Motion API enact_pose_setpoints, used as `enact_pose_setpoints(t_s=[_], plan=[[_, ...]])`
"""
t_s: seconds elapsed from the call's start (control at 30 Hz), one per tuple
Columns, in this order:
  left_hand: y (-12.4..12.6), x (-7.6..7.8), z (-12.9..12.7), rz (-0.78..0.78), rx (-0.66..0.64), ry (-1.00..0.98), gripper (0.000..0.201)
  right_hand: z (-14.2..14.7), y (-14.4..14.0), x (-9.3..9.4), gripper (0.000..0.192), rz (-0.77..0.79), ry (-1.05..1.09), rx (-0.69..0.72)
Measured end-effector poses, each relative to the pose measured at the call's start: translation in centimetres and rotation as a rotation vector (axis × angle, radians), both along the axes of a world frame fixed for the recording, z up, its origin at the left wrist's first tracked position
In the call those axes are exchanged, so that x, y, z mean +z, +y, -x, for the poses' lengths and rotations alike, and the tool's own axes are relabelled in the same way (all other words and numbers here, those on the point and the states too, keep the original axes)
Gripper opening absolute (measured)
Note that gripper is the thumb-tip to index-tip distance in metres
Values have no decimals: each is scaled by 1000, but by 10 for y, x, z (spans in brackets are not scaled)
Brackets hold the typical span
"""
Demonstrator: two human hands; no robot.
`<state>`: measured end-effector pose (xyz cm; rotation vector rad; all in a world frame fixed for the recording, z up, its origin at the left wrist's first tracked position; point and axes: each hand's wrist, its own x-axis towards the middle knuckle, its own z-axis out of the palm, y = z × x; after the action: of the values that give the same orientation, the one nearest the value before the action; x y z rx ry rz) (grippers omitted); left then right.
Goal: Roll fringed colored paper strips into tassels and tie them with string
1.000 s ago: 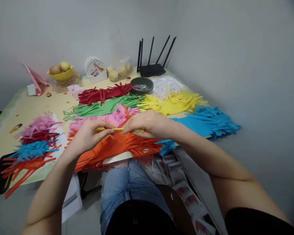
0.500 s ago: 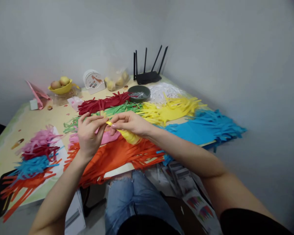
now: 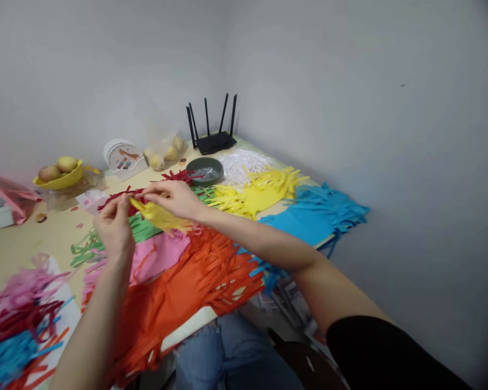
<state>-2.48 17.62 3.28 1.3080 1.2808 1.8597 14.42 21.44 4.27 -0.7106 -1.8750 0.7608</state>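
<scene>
Both hands are raised above the tabletop [image 3: 44,238], working one yellow fringed paper piece [image 3: 159,216] between them. The left hand [image 3: 114,227] pinches its near end, the grip closed on the paper with fingertips together. The right hand [image 3: 174,197] holds the far end the same way, thumb and fingers closed on it. The piece hangs in the air over the green strips [image 3: 142,228] and the pink sheet [image 3: 162,254]. Orange fringed paper [image 3: 187,287] spreads towards the near edge, with yellow [image 3: 252,195] and blue [image 3: 309,216] sheets to the right. Farther back sit a dark bowl [image 3: 205,170], a black router [image 3: 213,142] and a yellow fruit bowl [image 3: 59,179].
</scene>
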Motion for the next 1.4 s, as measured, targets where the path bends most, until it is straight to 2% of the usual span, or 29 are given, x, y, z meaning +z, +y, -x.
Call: enact_pose_setpoints(t_s=[0.07,0.13,0.17,0.23,0.3,0.43,0.53,0.6,0.7,0.8,0.9,0.97,1.03,1.1,1.23,1.4], plan=[[11,6,13,-22,-45,-161,11,-27,41,0,28,-16,-230,-234],[16,15,27,-37,-92,-291,15,-60,87,-5,36,61,-616,-529],[16,19,33,-39,-108,-313,17,-75,109,-10,35,124,-706,-590],[12,25,41,-22,-129,-276,19,-100,145,-25,30,210,-832,-626],[7,24,42,19,-137,-197,20,-112,167,-45,29,267,-933,-603],[5,7,34,143,-128,-49,21,-108,184,-79,38,312,-1059,-559],[10,-6,27,206,-142,-5,22,-104,186,-88,37,323,-1073,-551],[13,-11,23,232,-160,-8,23,-104,185,-82,32,314,-1044,-554],[12,-13,17,254,-180,1,24,-99,169,-59,21,242,-951,-573],[7,-11,10,261,-164,33,26,-78,128,-28,25,106,-716,-492],[-3,-8,2,231,-155,61,25,-47,64,-9,16,42,-190,-91],[-12,-6,-4,207,-163,72,25,-30,23,-5,14,57,-56,106],[-24,-4,-8,184,-169,78,26,-20,-6,-5,14,113,18,193],[-37,-2,-10,165,-171,88,26,-16,-23,-6,15,186,66,236],[-62,0,-9,133,-157,139,27,-15,-42,-4,17,254,98,281],[-88,-2,-2,68,-91,217,22,-10,-66,3,16,267,50,259]])
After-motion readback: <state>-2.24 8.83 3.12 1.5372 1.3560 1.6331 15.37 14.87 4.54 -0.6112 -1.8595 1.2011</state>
